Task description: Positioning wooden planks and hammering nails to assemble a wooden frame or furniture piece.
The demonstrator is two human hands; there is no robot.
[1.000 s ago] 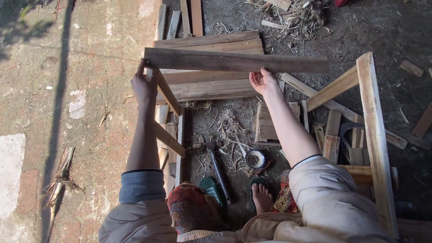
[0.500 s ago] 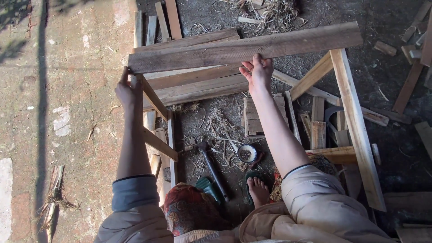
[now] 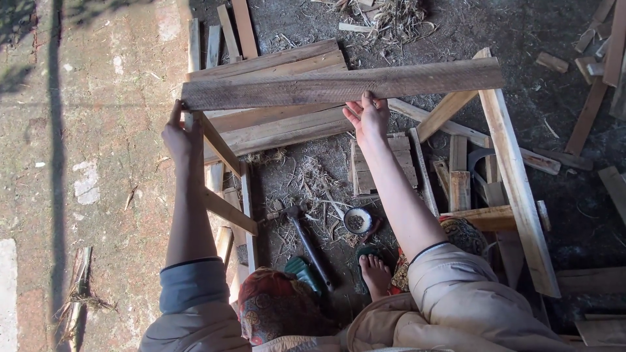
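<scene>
Hammer [image 3: 308, 242], small bowl [image 3: 357, 220] (on ground)

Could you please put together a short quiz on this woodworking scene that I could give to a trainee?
1. True or false: the person's two hands hold the dark plank level across the top of the wooden frame.
2. Which tool lies on the ground between the frame's two sides? A) saw B) hammer C) pliers
3. What sits on the ground just right of the tool's head?

Key
1. True: the left hand grips the end of the dark plank, the right hand supports its lower edge near the middle, above the wooden frame.
2. B, the hammer.
3. A small round bowl; its contents are unclear.
</scene>
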